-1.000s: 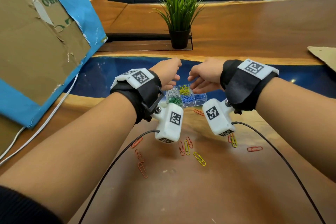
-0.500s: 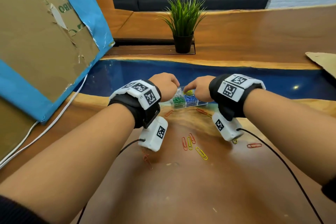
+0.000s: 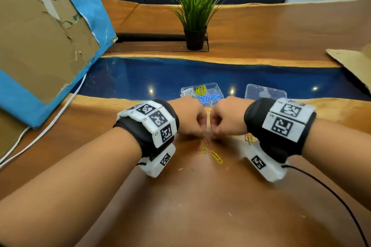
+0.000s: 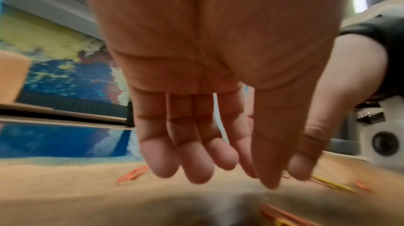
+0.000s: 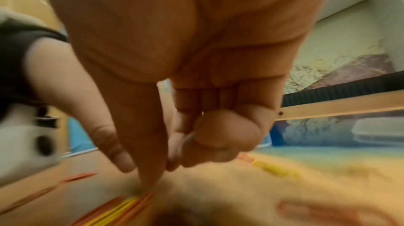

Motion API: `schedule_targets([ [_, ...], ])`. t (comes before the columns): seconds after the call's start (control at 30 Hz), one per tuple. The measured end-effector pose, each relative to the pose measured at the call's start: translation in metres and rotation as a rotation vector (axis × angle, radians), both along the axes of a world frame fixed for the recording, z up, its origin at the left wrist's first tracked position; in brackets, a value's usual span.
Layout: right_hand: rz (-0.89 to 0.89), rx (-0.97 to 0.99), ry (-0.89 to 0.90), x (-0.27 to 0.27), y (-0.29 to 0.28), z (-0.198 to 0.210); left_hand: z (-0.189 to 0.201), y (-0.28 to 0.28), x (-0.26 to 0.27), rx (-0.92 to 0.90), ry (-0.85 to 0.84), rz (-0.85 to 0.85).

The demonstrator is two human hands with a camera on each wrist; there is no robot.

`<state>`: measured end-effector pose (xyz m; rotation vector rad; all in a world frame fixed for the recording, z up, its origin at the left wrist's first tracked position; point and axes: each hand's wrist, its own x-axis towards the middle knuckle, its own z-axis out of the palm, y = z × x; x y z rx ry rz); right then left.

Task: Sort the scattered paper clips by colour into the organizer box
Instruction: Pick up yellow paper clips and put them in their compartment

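The clear organizer box [image 3: 217, 88] stands on the blue strip with white, yellow and blue clips in separate compartments. Loose clips lie in front of it: an orange and yellow pair [image 3: 202, 146], a yellow clip [image 3: 216, 156] and a small cluster [image 3: 249, 137] by my right wrist. Both hands hang side by side just above the pair. My left hand [image 3: 200, 134] points down with relaxed fingers [image 4: 196, 169] and holds nothing. My right hand [image 3: 214, 135] has three fingers curled, and its thumb [image 5: 150, 174] and forefinger tips meet at the table by an orange clip [image 5: 142, 198]. No clip shows between them.
The box's clear lid [image 3: 265, 92] lies to its right. A potted plant [image 3: 195, 16] stands behind, a cardboard panel [image 3: 40, 32] leans at the left and a white cable [image 3: 50, 124] runs below it. Another orange clip [image 4: 132, 174] lies left of my left hand.
Both hands have drawn back from the organizer box toward me and dropped to the loose clips on the wood. The box is uncovered again.
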<state>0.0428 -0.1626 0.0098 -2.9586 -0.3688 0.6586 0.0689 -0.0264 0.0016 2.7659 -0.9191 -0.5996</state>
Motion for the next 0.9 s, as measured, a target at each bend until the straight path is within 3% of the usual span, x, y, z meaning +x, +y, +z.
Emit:
schedule_targets([
  [0.27,0.066,0.026,-0.002,-0.047,0.007,-0.013,0.000,-0.009,-0.020,0.123,-0.076,-0.225],
  [0.9,-0.036,0.076,0.009,-0.045,0.000,-0.017,-0.005,-0.006,-0.017,0.158,-0.100,-0.260],
])
